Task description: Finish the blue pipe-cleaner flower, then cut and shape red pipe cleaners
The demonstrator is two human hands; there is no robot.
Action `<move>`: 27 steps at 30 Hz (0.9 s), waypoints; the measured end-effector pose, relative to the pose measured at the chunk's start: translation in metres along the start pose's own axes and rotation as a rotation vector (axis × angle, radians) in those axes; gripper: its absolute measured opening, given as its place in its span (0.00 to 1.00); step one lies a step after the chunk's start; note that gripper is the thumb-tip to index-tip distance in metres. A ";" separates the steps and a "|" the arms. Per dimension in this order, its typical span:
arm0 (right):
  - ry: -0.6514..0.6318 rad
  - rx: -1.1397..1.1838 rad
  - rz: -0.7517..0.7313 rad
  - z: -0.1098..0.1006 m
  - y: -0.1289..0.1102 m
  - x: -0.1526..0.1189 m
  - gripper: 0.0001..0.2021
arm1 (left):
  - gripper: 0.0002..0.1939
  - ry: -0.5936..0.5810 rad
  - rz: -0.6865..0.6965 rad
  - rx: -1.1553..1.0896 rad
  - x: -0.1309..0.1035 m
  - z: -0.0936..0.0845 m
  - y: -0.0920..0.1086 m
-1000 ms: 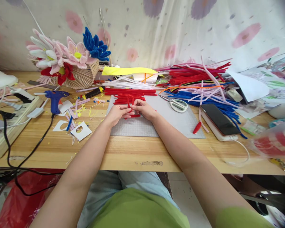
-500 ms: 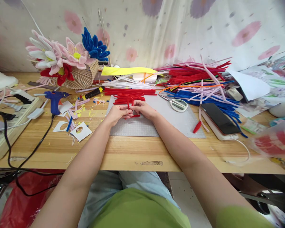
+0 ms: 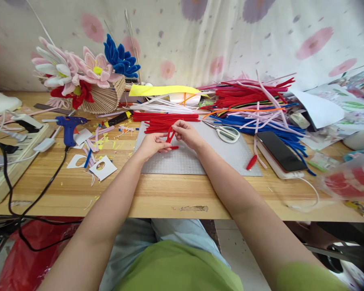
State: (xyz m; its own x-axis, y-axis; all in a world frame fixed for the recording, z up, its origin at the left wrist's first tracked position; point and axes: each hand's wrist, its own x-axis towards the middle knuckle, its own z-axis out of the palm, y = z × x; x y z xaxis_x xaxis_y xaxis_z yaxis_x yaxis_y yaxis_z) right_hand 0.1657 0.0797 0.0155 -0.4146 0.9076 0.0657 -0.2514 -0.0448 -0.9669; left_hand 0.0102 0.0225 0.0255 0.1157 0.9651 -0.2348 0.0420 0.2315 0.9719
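Observation:
A red pipe cleaner (image 3: pixel 170 135), bent into a narrow loop, stands between my two hands above the grey cutting mat (image 3: pixel 221 159). My left hand (image 3: pixel 154 145) pinches its lower end. At the upper bend, the fingers of my right hand (image 3: pixel 184 132) are closed on it. Beneath my left fingertips a short red piece (image 3: pixel 174 148) shows, partly hidden. Just behind the hands, a row of red pipe cleaners (image 3: pixel 165 118) lies along the mat's back edge. Scissors with pale handles (image 3: pixel 227 134) rest to the right of my right hand.
A blue glue gun (image 3: pixel 69 129) and cut white cards (image 3: pixel 104 167) lie on the left, near a power strip (image 3: pixel 21 157). Fuzzy flowers (image 3: pixel 94 68) stand behind. Bundled pipe cleaners (image 3: pixel 248 95), a phone (image 3: pixel 280 151) and a small red petal shape (image 3: pixel 252 162) are on the right.
My right hand has moved slightly up and back, now at the loop's upper bend. The rounded loop has become narrow and drawn out. My left hand stays near the same spot.

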 end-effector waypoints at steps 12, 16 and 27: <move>0.207 0.324 0.055 0.015 0.011 0.004 0.11 | 0.25 0.151 0.009 -0.135 -0.002 0.013 0.002; 0.002 0.379 0.157 0.007 0.008 0.000 0.06 | 0.15 -0.008 -0.101 -0.308 -0.003 0.012 0.002; -0.086 0.444 0.189 0.005 0.003 -0.002 0.03 | 0.07 -0.192 -0.312 -0.514 -0.002 0.007 0.002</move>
State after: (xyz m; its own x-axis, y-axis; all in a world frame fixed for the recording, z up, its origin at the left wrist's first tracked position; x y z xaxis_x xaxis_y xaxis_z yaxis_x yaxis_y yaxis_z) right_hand 0.1614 0.0759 0.0139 -0.5551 0.8295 -0.0622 -0.5058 -0.3960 -0.7664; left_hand 0.0172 0.0203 0.0281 0.3533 0.8146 -0.4601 -0.3743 0.5738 0.7285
